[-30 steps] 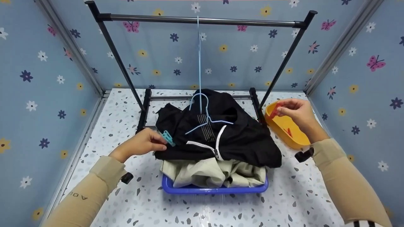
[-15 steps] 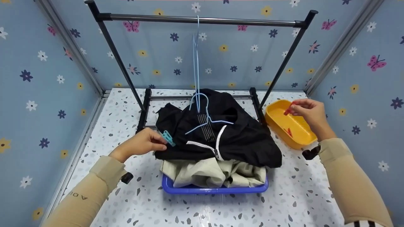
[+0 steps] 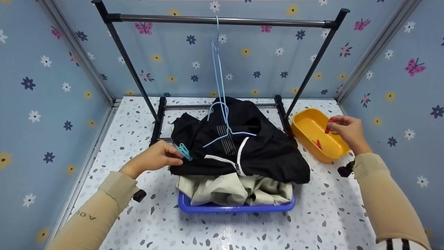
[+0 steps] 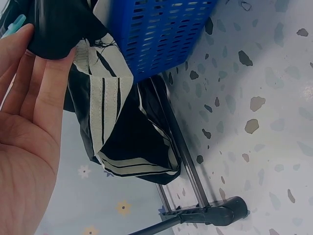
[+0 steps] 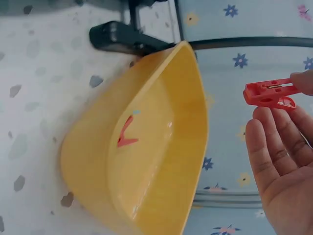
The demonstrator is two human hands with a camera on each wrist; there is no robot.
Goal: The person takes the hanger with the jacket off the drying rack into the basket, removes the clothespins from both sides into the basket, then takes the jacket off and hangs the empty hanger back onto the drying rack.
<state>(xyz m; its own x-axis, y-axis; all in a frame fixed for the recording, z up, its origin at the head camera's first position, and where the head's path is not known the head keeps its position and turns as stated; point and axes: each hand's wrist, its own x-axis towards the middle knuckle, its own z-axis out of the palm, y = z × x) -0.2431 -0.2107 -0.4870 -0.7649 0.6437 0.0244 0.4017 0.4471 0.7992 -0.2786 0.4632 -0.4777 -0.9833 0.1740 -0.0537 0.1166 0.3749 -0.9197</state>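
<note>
A: Head view: where's the black jacket (image 3: 274, 158)?
B: Heaped over the blue basket (image 3: 236, 209), on top of beige cloth (image 3: 222, 191) piled in it, and spreading past the basket's back. Basket sits on the speckled desk (image 3: 149, 229).
A: Around it?
B: Black rack (image 3: 166, 19) behind the basket. One blue hanger (image 3: 244, 133) on the jacket, above the basket. Yellow bin (image 3: 307, 121) right of the basket, apart.
A: Hands?
B: Left hand (image 3: 152, 157) just left of the basket, fingers pinching the jacket's edge, teal clip (image 3: 184, 151) right by the fingertips. Right hand (image 3: 348, 132) well right of the basket, fingers grasping a red clip (image 3: 328, 125).
A: Left wrist view?
B: Same pinch on black cloth, near the basket's slotted wall. Cream-banded fabric (image 4: 110, 105) hangs alongside the basket. Teal clip is cropped; can't tell if it bites the cloth.
A: Right wrist?
B: Red clip between thumb and fingers, clear of the bin. Another red piece (image 5: 127, 133) lies inside the bin.
</note>
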